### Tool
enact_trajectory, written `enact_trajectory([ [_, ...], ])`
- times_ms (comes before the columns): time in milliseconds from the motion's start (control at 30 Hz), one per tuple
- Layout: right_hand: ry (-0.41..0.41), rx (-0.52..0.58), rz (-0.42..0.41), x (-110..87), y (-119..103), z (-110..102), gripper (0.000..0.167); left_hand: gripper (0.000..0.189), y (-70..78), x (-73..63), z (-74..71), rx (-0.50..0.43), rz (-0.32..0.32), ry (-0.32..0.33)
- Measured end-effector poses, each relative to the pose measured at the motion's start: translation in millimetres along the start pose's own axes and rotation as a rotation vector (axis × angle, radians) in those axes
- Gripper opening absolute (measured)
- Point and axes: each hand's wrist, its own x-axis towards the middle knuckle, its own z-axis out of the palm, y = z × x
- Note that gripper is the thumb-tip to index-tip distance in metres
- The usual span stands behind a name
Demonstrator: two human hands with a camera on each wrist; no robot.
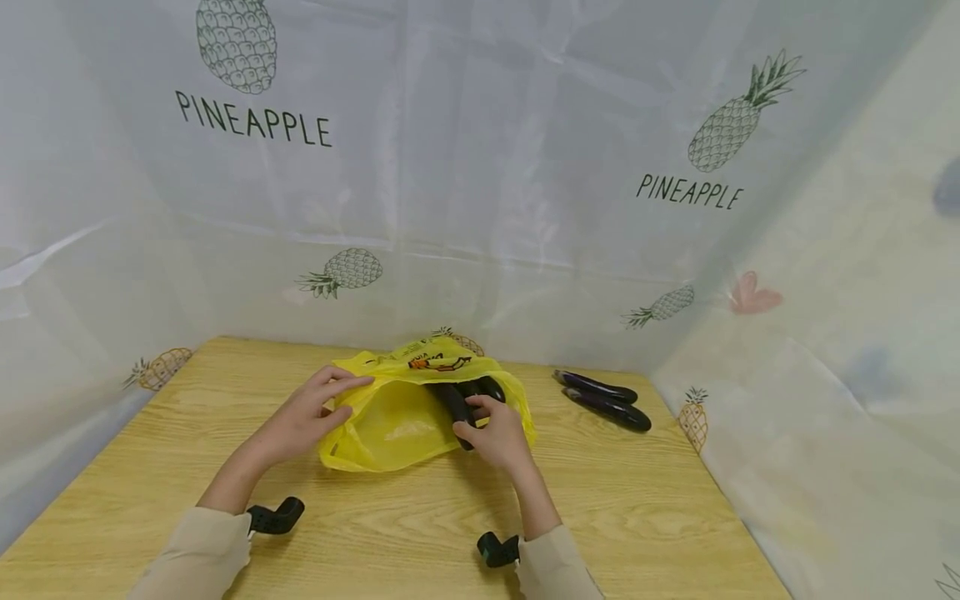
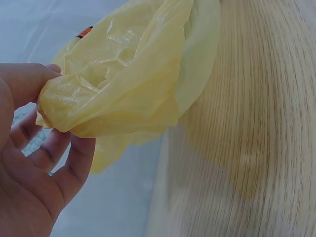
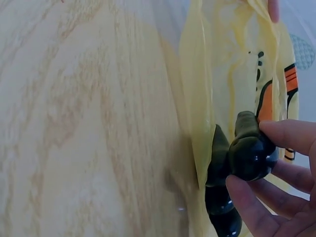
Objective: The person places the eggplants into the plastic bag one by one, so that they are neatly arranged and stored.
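A yellow plastic bag [image 1: 390,417] lies on the table with its mouth toward me. My left hand [image 1: 303,417] pinches the left edge of that mouth between thumb and fingers; the left wrist view shows the crumpled plastic [image 2: 113,89] in its grasp. At the right of the opening, my right hand [image 1: 497,433] holds a glossy dark eggplant [image 3: 249,153] by its rounded end, thumb on one side and fingers on the other. The far end of this eggplant reaches into the bag. Beside it inside the bag are other eggplants [image 1: 491,388], partly hidden by the plastic.
Two more eggplants [image 1: 607,408] lie side by side on the wooden table [image 1: 637,508], to the right of the bag. A pale sheet printed with pineapples [image 1: 480,192] hangs behind the table and along its sides. Black wrist devices [image 1: 277,517] stick out from both sleeves.
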Motion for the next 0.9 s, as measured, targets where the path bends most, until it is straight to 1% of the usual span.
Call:
enact_trajectory([
  [133, -0.001, -0.010, -0.011, 2.1, 2.3, 1.7, 0.050, 0.049, -0.4, 0.2, 0.4, 0.003, 0.001, -0.003],
  [367, 0.015, 0.010, -0.010, 4.2, 2.4, 5.9, 0.052, 0.049, 2.4, -0.2, -0.8, -0.001, 0.008, 0.003],
  [533, 0.031, 0.004, 0.000, 5.2, 1.5, 9.8, 0.052, 0.049, 6.0, -0.3, -2.3, -0.008, 0.010, 0.002],
  [667, 0.037, -0.006, -0.009, 6.1, 0.5, 11.3, 0.051, 0.048, 8.0, -0.9, -3.2, -0.007, 0.007, 0.002],
  [900, 0.057, -0.024, -0.016, 7.6, -2.0, 14.1, 0.052, 0.048, 8.2, 0.2, -2.8, -0.001, 0.012, 0.000],
])
